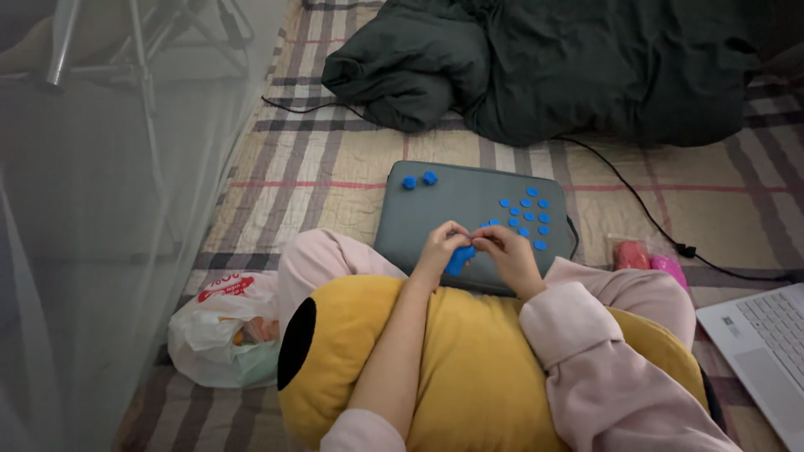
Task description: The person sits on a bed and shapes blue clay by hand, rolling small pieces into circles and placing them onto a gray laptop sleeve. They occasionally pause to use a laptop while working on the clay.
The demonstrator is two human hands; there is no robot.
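Here, blue clay roll [459,260], tilted near-upright, both hands

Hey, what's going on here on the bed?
A person sits on a plaid blanket with a yellow plush cushion in their lap. Both hands, left hand and right hand, pinch a lump of blue clay over a grey laptop sleeve. A cluster of small blue clay discs lies on the sleeve, with two more blue pieces near its far left corner. A laptop sits to the right.
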